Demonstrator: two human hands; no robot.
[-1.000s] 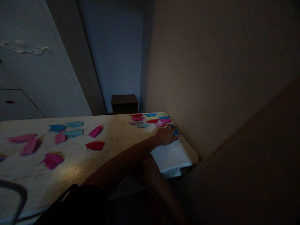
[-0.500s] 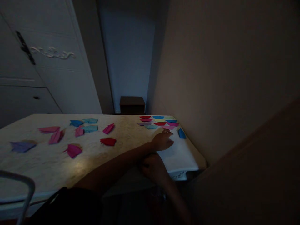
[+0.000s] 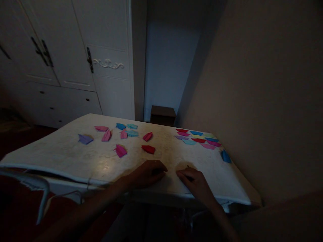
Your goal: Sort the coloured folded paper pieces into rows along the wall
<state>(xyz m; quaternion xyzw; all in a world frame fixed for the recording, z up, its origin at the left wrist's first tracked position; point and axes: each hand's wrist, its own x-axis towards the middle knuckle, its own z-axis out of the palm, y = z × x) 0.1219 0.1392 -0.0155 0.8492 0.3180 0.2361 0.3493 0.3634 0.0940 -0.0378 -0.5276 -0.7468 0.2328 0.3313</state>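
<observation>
Now the left hand point(image 3: 149, 172), fingers slightly apart, is back before the red paper point(image 3: 148, 149), leaving the blue paper point(image 3: 225, 156) free well right of it; I can't tell whether the pinched right hand point(image 3: 196, 182) holds anything.

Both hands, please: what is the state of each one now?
Left hand: loosely curled, no held object visible; whether fully closed cannot be told.
Right hand: curled as if pinching; too dark to tell whether it holds anything.

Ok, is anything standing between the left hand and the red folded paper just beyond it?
Nothing visible: only the tabletop shows between the left hand and the red folded paper.
</observation>
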